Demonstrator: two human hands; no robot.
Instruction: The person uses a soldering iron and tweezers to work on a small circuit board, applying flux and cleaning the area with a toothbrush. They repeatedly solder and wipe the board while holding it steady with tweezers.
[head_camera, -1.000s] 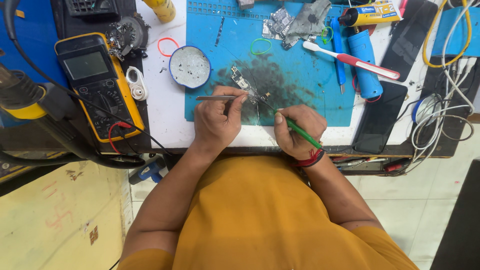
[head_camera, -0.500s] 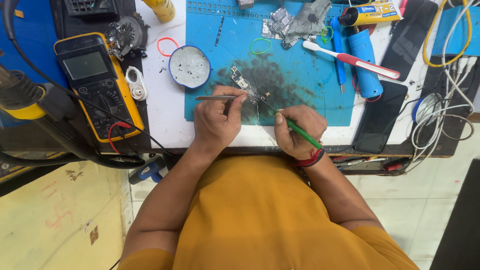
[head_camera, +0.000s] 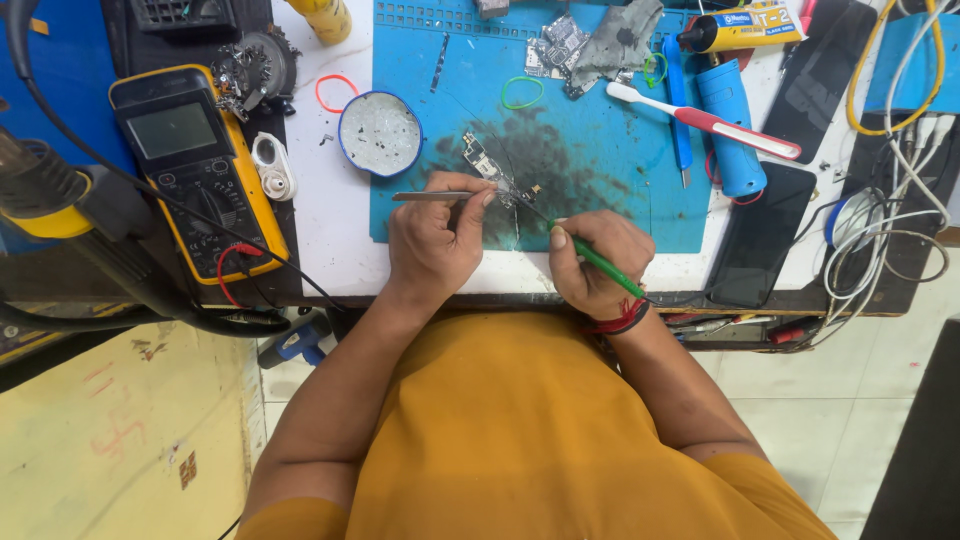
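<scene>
My left hand (head_camera: 435, 240) grips thin metal tweezers (head_camera: 420, 196) whose handle sticks out to the left. Their tips are hidden behind my fingers near a small circuit board (head_camera: 487, 166) on the blue work mat (head_camera: 600, 150). My right hand (head_camera: 592, 262) is closed on a green-handled soldering iron (head_camera: 605, 268). Its thin tip slants up-left towards the board's lower end. The two hands sit close together at the mat's near edge, over a dark stained patch.
A yellow multimeter (head_camera: 195, 170) lies at the left with red and black leads. A round tin (head_camera: 380, 133) stands left of the board. A toothbrush (head_camera: 700, 118), a blue cylinder (head_camera: 728, 125), a dark phone (head_camera: 762, 232), rubber bands and tangled cables (head_camera: 890, 230) lie to the right.
</scene>
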